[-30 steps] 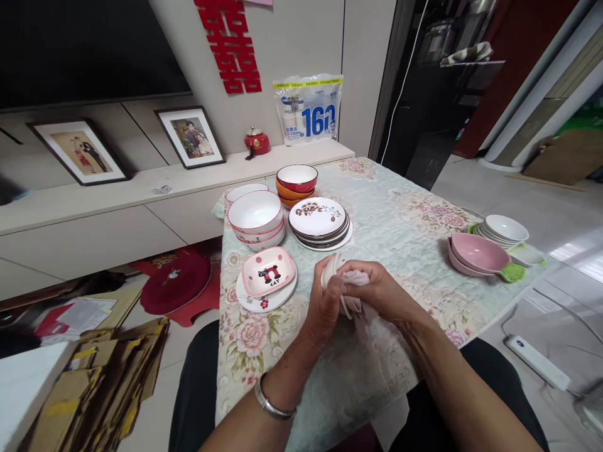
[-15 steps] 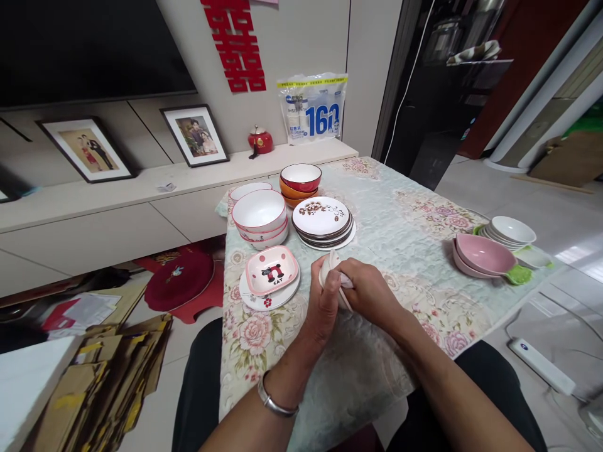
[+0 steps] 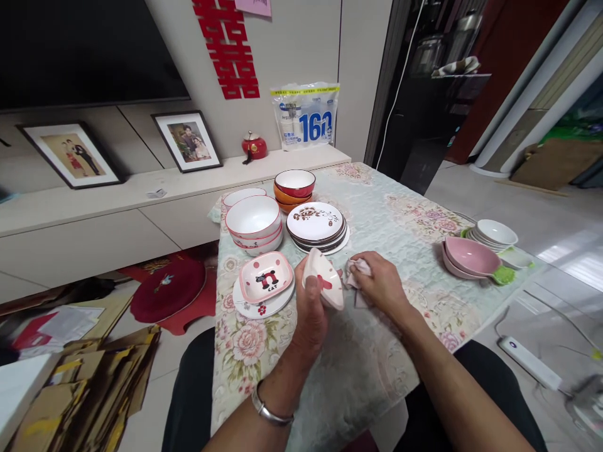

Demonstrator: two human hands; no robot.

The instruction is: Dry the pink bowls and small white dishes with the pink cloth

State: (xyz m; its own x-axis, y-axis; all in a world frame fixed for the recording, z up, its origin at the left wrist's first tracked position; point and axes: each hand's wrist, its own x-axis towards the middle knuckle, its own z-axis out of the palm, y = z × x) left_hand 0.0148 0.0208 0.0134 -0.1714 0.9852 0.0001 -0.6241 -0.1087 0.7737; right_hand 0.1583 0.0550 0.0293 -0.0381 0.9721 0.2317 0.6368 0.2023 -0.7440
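My left hand (image 3: pixel 311 307) grips a small white dish (image 3: pixel 325 279) with a red pattern, tilted on its edge above the table, thumb on its face. Just to the right, my right hand (image 3: pixel 379 282) is closed around a crumpled pale cloth (image 3: pixel 357 274), apart from the dish. Left of the hands, a pink-rimmed dish with a cat picture (image 3: pixel 266 277) rests on a white plate (image 3: pixel 252 309). Behind it stand stacked white bowls with pink rims (image 3: pixel 254 220). A stack of flower-patterned plates (image 3: pixel 315 223) and a stack of red and orange bowls (image 3: pixel 294 185) are beyond.
Pink bowls (image 3: pixel 471 256) and small white bowls (image 3: pixel 497 231) stand at the right end of the flowered tablecloth (image 3: pixel 377 376). A maroon stool (image 3: pixel 169 289) and flattened cardboard (image 3: pixel 94 389) lie left on the floor. A power strip (image 3: pixel 530 363) is at right.
My right hand has drawn away to the right with the cloth. The dish, edge-on before between both hands, now shows its patterned face in my left hand. The view has shifted slightly.
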